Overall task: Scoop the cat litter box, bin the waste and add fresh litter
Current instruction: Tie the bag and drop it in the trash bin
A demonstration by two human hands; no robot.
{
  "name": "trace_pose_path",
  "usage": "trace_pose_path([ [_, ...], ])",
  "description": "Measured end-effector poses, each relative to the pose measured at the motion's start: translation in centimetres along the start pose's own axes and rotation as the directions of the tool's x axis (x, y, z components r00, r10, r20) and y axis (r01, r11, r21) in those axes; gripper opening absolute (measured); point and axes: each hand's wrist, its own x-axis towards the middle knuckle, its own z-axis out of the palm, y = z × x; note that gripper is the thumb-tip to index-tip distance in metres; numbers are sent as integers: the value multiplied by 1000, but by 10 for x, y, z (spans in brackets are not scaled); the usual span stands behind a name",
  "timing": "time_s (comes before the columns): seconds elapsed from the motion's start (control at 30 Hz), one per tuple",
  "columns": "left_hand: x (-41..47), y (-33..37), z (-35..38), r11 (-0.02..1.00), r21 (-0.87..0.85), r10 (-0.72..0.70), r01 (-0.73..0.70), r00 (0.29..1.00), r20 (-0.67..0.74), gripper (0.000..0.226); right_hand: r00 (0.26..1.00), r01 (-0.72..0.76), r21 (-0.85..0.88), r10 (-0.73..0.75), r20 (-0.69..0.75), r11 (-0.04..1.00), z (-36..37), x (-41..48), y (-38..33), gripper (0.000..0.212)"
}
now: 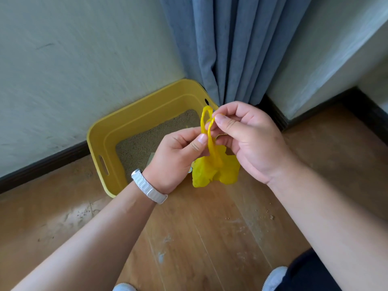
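1. We stand over the yellow litter box [100, 141], the biggest thing here, set on the wood floor against the far-left wall beside the blue curtain [231, 49]. It holds a shallow, flattish bed of sandy-brown litter [134, 148]. Its near right corner is hidden behind our hands, so we cannot tell whether a scoop lies there.
2. We hold the yellow plastic bag [216, 171] in the air between us and the box. Its crumpled, bulging body hangs below our fingers, and two thin twisted handle loops [206, 120] rise above.
3. Our left hand [178, 156], with a white watch strap [149, 186] on the wrist, pinches the loops low down. Our right hand [245, 135] pinches one loop higher, thumb against forefinger.
4. The risks, as we judge them:
   - the thin loops could slip or tear under a tug, dropping the bag onto the floor
   - a loose knot could let waste spill on the way to the bin
5. Scattered litter grains [260, 215] lie on the boards near right; a dropped bag would add to them.
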Motion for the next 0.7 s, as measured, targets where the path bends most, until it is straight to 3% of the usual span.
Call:
trace_pose_path([
  [0.07, -1, 1, 1, 998, 56, -6, 5, 1000, 19, 44, 1000, -25, 76, 25, -4, 997, 1, 0, -2, 2],
  [0.17, 0, 0, 5, 992, 126, -6, 7, 1000, -8, 18, 999, -48, 124, 50, -7, 991, 2, 1, -4, 9],
  [0.33, 4, -1, 1, 966, 254, -6, 34, 994, -110, 21, 998, -64, 70, 64, -8, 996, 1, 4, -1, 8],
  [0.43, 9, 1, -2, 950, 310, 16, 41, 984, -178, 27, 997, -6, -139, -4, -74, 990, -6, 6, 2, 5],
  [0.57, 23, 22, -5, 946, 322, 66, 19, 965, -252, 24, 972, 44, -560, -165, -168, 827, -23, 10, 12, 10],
  [0.7, 40, 51, -8, 945, 325, 133, -45, 958, -253, 32, 984, 87, -694, -172, -54, 715, -42, 10, 25, 46],
])
